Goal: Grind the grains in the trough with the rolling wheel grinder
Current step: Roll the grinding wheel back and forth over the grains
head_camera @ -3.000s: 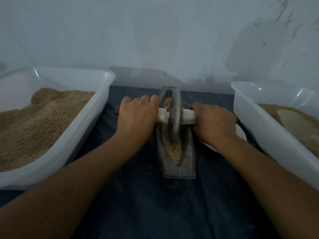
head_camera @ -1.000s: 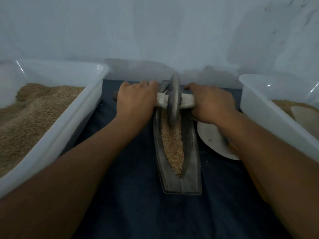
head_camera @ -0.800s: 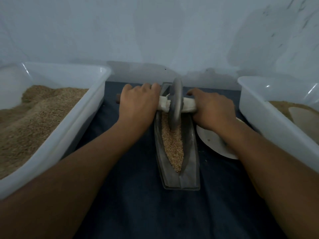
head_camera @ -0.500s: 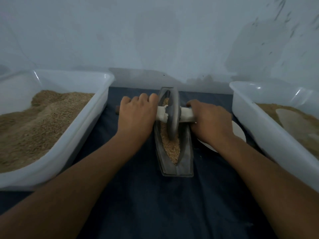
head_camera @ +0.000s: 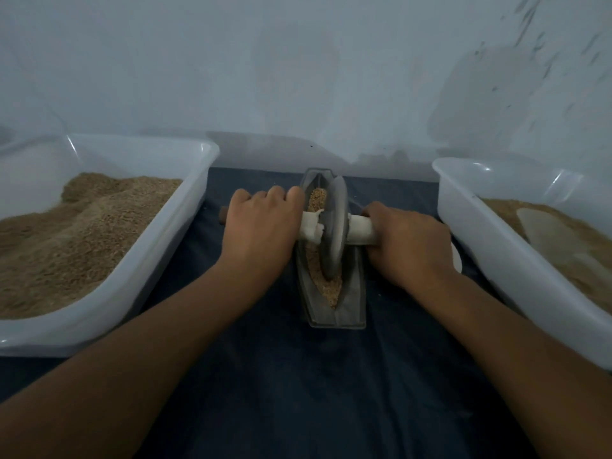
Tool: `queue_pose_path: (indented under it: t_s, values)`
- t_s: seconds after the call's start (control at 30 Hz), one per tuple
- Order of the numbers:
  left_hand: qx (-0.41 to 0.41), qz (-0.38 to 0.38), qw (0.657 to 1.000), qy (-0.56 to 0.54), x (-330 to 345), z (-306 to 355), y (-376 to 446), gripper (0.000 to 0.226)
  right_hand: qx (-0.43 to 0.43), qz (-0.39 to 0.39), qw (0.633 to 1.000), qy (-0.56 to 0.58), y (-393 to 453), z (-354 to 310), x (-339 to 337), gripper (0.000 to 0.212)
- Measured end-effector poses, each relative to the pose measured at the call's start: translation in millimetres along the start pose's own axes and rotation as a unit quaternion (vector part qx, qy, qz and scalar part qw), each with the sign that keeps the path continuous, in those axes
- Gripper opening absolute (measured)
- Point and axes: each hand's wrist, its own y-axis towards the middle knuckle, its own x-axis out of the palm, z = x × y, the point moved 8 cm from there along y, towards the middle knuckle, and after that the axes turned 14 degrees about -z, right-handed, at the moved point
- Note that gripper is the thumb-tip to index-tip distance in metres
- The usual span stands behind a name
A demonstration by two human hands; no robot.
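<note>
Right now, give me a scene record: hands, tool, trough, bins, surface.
left hand: grips the axle handle left of the wheel
right hand: grips the axle handle right of the wheel
grinding wheel: upright in the trough, near its middle
trough: narrow metal boat shape, lengthwise to the person
grains: in the trough groove, before and behind the wheel
left bin: white plastic, heaped with grain
right bin: white plastic, holds grain and a pale scoop-like item
surface: dark cloth

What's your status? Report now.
Left hand and right hand grip the axle. Wheel stands in the trough on the grains. Nothing blocking.
</note>
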Motion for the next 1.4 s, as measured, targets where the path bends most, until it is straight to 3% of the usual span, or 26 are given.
queue_pose_path:
  t_s: [0.27,0.47,0.6,0.8,1.03,1.27,1.4]
  values:
    - [-0.007,-0.032,0.999,-0.008,25,-14,37,0.016,-0.01,-0.02,1.0,-0.01,49,1,13,0.028]
    - [0.001,-0.008,1.0,0.01,26,-11,65,0.013,-0.002,-0.07,0.996,0.061,74,14,33,0.064]
    - [-0.014,-0.006,1.0,-0.01,32,-14,68,0.01,-0.011,-0.089,0.994,0.061,85,13,34,0.07]
    - [-0.016,0.014,1.0,-0.018,22,-11,54,0.012,0.009,-0.083,0.995,0.057,72,14,34,0.066]
    - [-0.029,0.026,0.999,-0.02,9,-5,16,0.016,0.002,-0.05,0.998,0.047,39,8,24,0.044]
    - [-0.008,-0.013,1.0,-0.019,-4,-3,-10,0.026,-0.014,-0.006,1.0,-0.009,1,-3,-6,0.016]
    - [0.003,-0.038,0.999,-0.029,-8,-4,-17,0.03,-0.003,0.006,0.999,-0.046,-15,-6,-23,0.016]
